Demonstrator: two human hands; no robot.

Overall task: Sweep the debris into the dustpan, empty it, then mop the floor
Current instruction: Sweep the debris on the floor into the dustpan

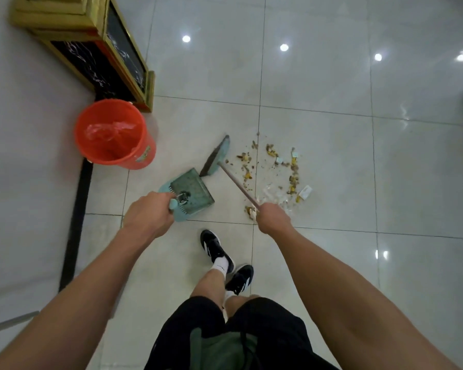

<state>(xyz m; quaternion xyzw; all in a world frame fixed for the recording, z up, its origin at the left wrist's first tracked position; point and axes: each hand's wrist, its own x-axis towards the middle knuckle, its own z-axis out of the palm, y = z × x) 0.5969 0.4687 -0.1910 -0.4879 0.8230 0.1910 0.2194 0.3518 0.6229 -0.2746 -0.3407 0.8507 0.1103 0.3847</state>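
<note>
My left hand (147,213) grips the handle top of a teal dustpan (191,192) that stands on the tiled floor in front of my feet. My right hand (271,217) grips the brown handle of a teal broom (216,157), whose head rests on the floor just beyond the dustpan's far corner. Yellow and brown scraps and bits of paper, the debris (275,173), lie scattered to the right of the broom head, apart from the dustpan.
An orange bucket (112,134) lined with a clear bag stands left of the dustpan. Behind it is a gold-framed black cabinet (96,46). A dark strip (76,222) runs along the floor at the left. My two black shoes (217,249) stand just behind the dustpan.
</note>
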